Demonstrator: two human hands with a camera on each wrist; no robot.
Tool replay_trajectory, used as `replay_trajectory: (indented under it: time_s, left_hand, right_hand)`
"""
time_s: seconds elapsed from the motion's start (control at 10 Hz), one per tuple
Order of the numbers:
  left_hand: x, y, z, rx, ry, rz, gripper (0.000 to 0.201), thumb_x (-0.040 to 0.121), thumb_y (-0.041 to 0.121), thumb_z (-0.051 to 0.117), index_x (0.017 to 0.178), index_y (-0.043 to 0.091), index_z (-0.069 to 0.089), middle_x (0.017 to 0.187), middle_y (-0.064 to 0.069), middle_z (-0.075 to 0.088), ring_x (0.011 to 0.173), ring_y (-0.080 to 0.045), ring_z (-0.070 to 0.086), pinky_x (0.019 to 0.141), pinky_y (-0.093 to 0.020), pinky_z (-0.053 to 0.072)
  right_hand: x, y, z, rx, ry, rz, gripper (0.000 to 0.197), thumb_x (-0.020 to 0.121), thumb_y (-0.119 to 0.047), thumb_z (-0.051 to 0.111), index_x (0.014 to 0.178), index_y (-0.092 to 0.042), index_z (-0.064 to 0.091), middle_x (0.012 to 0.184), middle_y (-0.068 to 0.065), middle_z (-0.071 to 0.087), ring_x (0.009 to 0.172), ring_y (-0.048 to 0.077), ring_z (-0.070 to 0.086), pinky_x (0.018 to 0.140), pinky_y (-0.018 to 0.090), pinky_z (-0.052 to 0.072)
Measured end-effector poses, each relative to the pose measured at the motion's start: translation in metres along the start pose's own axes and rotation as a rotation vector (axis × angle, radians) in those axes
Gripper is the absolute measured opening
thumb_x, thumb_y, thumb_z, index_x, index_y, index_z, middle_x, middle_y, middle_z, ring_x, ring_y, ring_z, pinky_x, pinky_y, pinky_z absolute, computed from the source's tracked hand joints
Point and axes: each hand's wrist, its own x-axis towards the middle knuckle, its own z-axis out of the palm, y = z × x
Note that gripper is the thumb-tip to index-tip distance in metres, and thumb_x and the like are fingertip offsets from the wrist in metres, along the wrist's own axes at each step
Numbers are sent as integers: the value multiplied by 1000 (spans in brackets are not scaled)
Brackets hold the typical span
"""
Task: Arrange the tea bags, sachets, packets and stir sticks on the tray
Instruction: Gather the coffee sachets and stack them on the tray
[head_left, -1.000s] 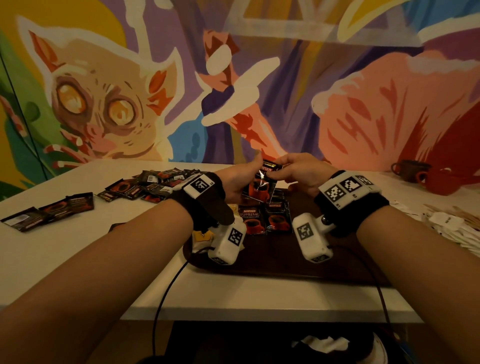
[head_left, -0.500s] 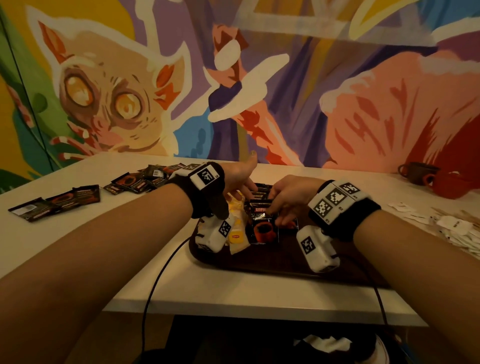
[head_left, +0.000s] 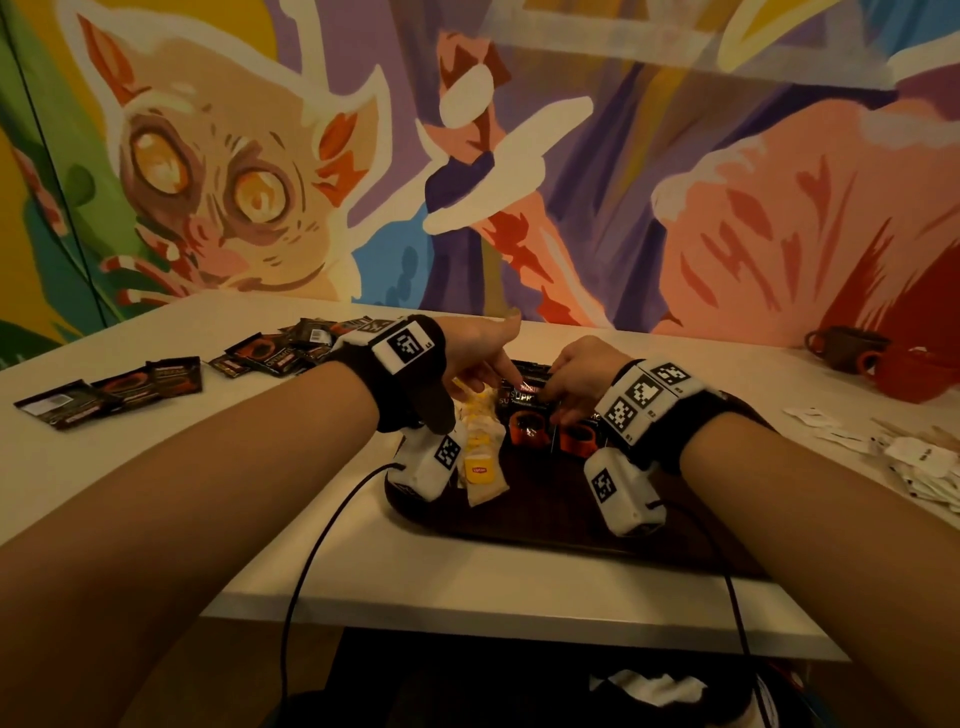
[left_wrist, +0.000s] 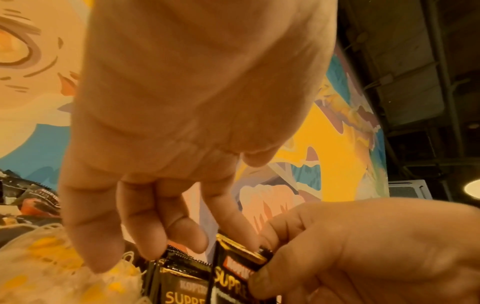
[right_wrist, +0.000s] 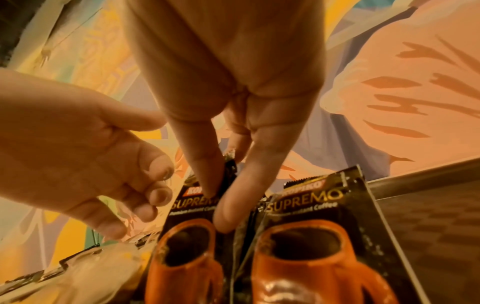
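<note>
- Over the dark tray (head_left: 545, 525), seen from the head, both hands work at its far half. The left hand (head_left: 475, 351) points its fingers down beside the tea bags (head_left: 480, 447), thumb lifted. The right hand (head_left: 582, 374) covers the upper parts of the coffee sachets (head_left: 527, 423), so only two orange printed cups show below it. How many tea bags lie in the yellow-tagged pile cannot be counted; the left wrist camera hides part of it.
- On the white table (head_left: 441, 587), loose dark sachets (head_left: 270, 351) lie to the left in a heap too overlapped to count, with about three more (head_left: 114, 395) nearer the edge. White packets (head_left: 919, 462) sit at the right, partly cut off. Two mugs (head_left: 883, 358) stand at far right.
- From the left wrist, the left hand (left_wrist: 166, 123) hangs with its fingers loosely bent, tips near the top edges of two sachets (left_wrist: 182, 275); contact cannot be told. It holds nothing. The right hand (left_wrist: 363, 246) pinches the top of the right sachet.
- From the right wrist, the right hand (right_wrist: 226, 82) pinches the top edge of the left sachet (right_wrist: 187, 226) between thumb and fingers. A second sachet (right_wrist: 319, 226) lies just beside it, edges overlapping. Two sachet fronts show; anything beneath them is hidden.
</note>
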Motion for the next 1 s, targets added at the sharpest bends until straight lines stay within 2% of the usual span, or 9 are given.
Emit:
replay_trajectory:
  time_s: [0.1, 0.2, 0.3, 0.5, 0.6, 0.7, 0.8, 0.9, 1.0]
  left_hand:
    - [-6, 5, 6, 137, -53, -18, 80, 97, 59, 1, 115, 14, 65, 115, -9, 54, 117, -28, 44, 103, -40, 30]
    - [-10, 11, 13, 292, -91, -68, 77, 99, 52, -3, 137, 12, 50, 150, -12, 34, 139, -28, 28, 108, -35, 23]
    - [-6, 11, 15, 358, -157, -106, 76, 97, 56, -2, 140, 16, 47, 152, -14, 31, 142, -31, 22, 111, -42, 20]
    - [-6, 10, 15, 398, -182, -100, 76, 96, 58, -2, 142, 18, 45, 154, -16, 27, 143, -34, 18, 112, -46, 18]
    - [-7, 10, 15, 409, -173, -85, 75, 97, 56, -1, 142, 17, 44, 154, -15, 27, 144, -33, 17, 113, -45, 17]
    - [-10, 11, 16, 421, -171, -73, 74, 97, 56, -1, 143, 16, 43, 155, -14, 26, 144, -33, 16, 113, -45, 17]
    - [-12, 13, 16, 431, -169, -82, 74, 98, 55, -1, 143, 16, 42, 155, -14, 26, 144, -34, 16, 113, -45, 17]
    - [-11, 13, 18, 434, -170, -83, 76, 97, 58, -1, 143, 16, 42, 154, -15, 28, 144, -34, 17, 113, -46, 16]
    - [-10, 11, 18, 412, -170, -83, 76, 96, 59, 0, 143, 17, 42, 154, -15, 27, 144, -34, 17, 113, -47, 16]
  right_hand:
    - [2, 0, 4, -3, -7, -19, 13, 78, -2, 68, 72, -10, 60, 80, 16, 66, 72, 28, 66, 79, 47, 57]
    - [3, -2, 4, -3, 1, -19, 15, 80, 0, 66, 95, -2, 65, 85, 15, 66, 72, 24, 65, 73, 38, 59]
    - [4, 1, -6, -6, 40, 53, 20, 83, 4, 63, 103, 3, 62, 78, 14, 63, 72, 27, 65, 73, 38, 56]
    - [-1, 25, -38, -269, 97, 248, 37, 79, -21, 75, 103, 1, 58, 103, 16, 63, 100, 32, 62, 84, 37, 55]
    - [-12, 32, -38, -157, -136, 450, 34, 84, -25, 70, 95, 1, 49, 83, 18, 57, 68, 31, 62, 41, 29, 53]
    - [-11, 36, -33, -39, -189, 491, 32, 88, -21, 65, 100, 3, 47, 79, 19, 59, 40, 27, 62, 35, 29, 51]
    - [0, 35, -32, -11, -105, 395, 19, 85, -13, 67, 88, 3, 56, 76, 14, 64, 64, 25, 68, 72, 34, 59]
    - [1, 29, -32, 76, -24, 313, 14, 84, 2, 64, 75, 1, 53, 78, 15, 60, 84, 31, 62, 66, 38, 59]
    - [-2, 24, -28, 116, -25, 321, 15, 86, 7, 59, 75, 1, 50, 79, 16, 56, 74, 28, 59, 37, 29, 51]
